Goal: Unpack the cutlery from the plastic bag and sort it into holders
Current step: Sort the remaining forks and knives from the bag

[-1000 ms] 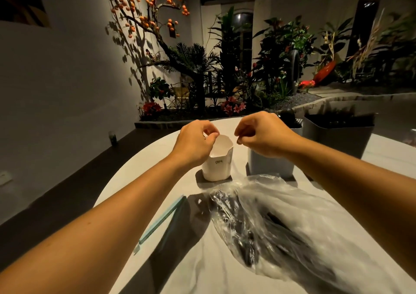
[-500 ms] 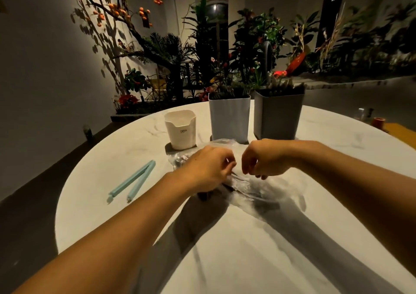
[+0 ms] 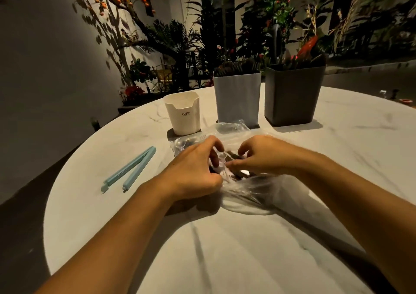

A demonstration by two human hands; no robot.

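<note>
A clear plastic bag lies on the round white marble table with dark cutlery dimly showing inside it. My left hand grips the bag's film on the left of its opening. My right hand pinches the film on the right side, fingers curled. Three holders stand behind the bag: a small white one, a light grey one and a dark grey one. Both grey holders have dark cutlery sticking out of their tops.
A light blue bag clip lies open on the table to the left. Plants and a branch with orange berries fill the background beyond the far table edge. Small items sit at the far right edge.
The hands came down from in front of the white holder onto the bag on the table and now pull its film apart. The view has tilted lower.
</note>
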